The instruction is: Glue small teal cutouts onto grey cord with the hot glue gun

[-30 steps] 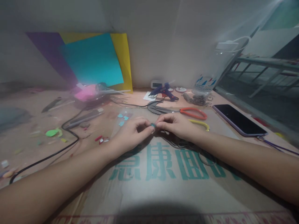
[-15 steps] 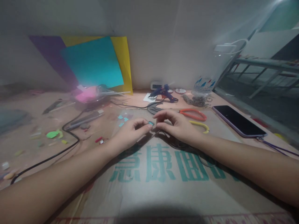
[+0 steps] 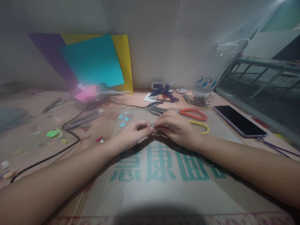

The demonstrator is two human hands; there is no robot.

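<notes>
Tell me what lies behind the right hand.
Behind the right hand, a grey tool head, an orange handle and part of a yellow handle show. The hand covers the middle, so where the yellow handle leads, and anything else there, cannot be seen.

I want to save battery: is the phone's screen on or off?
Off, it appears: the phone lies face up and its screen is dark, with nothing lit.

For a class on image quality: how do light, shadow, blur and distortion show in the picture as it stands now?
Head view: dim light, with a dark shadow across the near edge of the printed sheet; head view: haze softens the pink item; head view: the phone looks clearer; head view: the teal piece at the left hand is too small to identify.
</notes>
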